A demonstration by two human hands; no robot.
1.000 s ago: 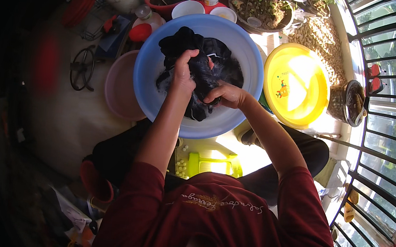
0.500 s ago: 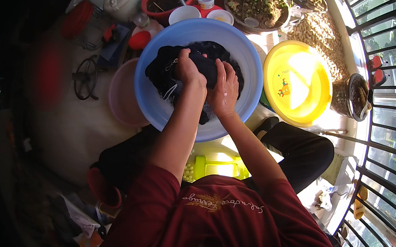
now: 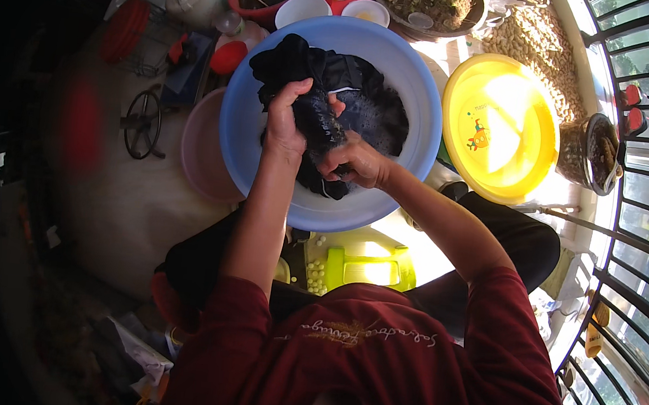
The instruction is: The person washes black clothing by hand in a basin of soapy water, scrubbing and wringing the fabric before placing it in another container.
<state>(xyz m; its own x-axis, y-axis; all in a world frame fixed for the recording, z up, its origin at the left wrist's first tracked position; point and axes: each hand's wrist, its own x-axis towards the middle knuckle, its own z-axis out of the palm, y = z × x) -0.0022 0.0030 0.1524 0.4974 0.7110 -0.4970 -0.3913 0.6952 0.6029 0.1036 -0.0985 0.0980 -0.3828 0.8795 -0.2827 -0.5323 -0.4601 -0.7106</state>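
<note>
Your left hand (image 3: 285, 124) and right hand (image 3: 356, 162) are both closed on the dark cloth (image 3: 321, 116), bunched between them over the blue basin (image 3: 411, 78). Judged from the suds beneath, scrubbing is under way; rinsing and wringing appear to remain. Half a second ago both hands pressed side by side into the cloth; now the left has lifted a fold.
</note>
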